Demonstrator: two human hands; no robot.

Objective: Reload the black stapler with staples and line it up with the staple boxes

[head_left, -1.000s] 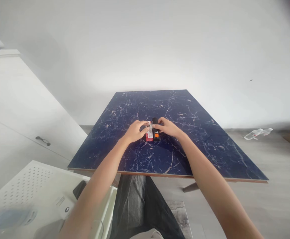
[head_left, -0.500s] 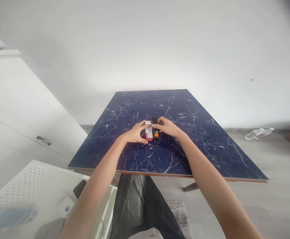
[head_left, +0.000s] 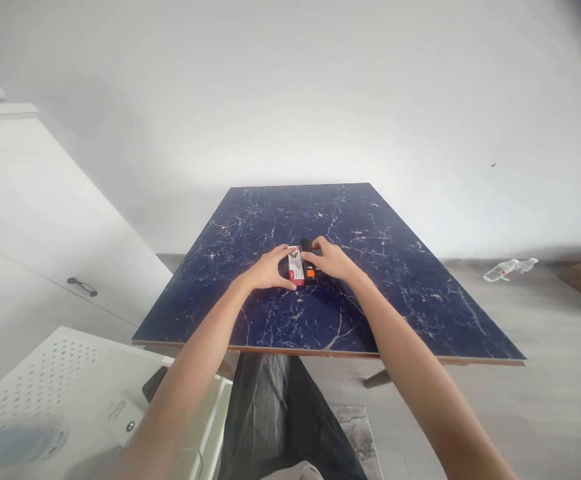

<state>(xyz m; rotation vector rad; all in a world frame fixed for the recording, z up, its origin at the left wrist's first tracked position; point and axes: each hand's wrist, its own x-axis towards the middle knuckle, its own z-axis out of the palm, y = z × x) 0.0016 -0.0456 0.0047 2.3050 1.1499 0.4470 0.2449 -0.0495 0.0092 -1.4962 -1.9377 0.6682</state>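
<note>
A small white and red box (head_left: 296, 266) lies on the dark blue marbled table (head_left: 290, 327). Right beside it is a narrow black item with an orange patch (head_left: 310, 273); its exact kind is not clear. My left hand (head_left: 269, 269) grips the box from the left, thumb at its near end and fingers at its far end. On the other side, my right hand (head_left: 331, 259) holds the black item, its thumb lying across the top and its fingers curled at the right edge. The fingertips hide parts of both things.
On the left stands a white cabinet (head_left: 30, 220) with a dark handle (head_left: 81, 287). Nearer, a white perforated shelf (head_left: 30, 373) carries a black phone-like object (head_left: 154, 383) and a clear plastic package. Plastic bottles (head_left: 510, 269) lie on the floor at right.
The left index finger has drawn back from over the box, so more of its printed top shows. Both things remain side by side; the whole view has shifted slightly.
</note>
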